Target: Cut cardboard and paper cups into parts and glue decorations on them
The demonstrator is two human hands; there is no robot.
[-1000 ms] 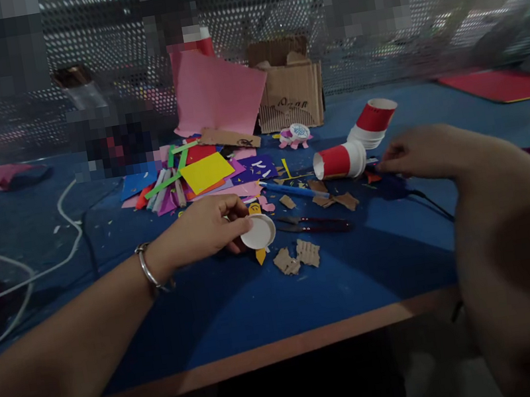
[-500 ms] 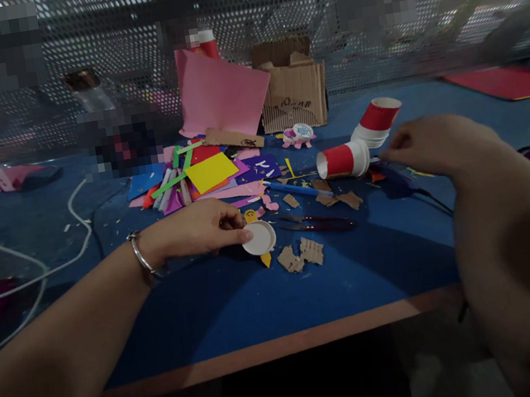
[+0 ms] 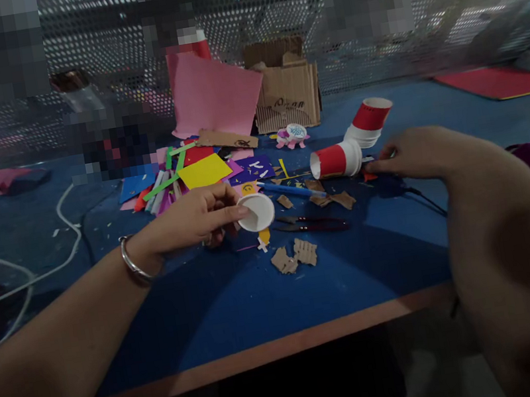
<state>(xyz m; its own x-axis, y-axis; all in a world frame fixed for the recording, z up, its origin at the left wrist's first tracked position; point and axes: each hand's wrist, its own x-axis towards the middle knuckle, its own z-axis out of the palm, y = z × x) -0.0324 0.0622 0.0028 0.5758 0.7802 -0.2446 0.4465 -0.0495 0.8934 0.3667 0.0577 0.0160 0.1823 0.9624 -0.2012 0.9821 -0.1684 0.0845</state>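
Observation:
My left hand [image 3: 195,219] is closed on a small white round paper piece [image 3: 256,212], pinched at its edge and held just above the blue table [image 3: 211,301]. A yellow and white paper scrap [image 3: 264,239] hangs or lies right below it. My right hand [image 3: 411,152] rests on the table by a dark corded tool [image 3: 391,184], fingers curled low beside the lying red-and-white paper cup [image 3: 337,160]. What those fingers hold, if anything, is hidden.
Scissors [image 3: 312,223] and torn cardboard bits [image 3: 297,255] lie in front of the white piece. Coloured paper sheets [image 3: 200,172], a blue pen [image 3: 291,189], a cup stack [image 3: 368,122], a cardboard box [image 3: 285,91] and a pink sheet [image 3: 213,96] sit behind. White cables [image 3: 28,263] run at left.
My left hand has lifted the white round piece slightly up off the table. My right hand stays by the cups and has barely shifted.

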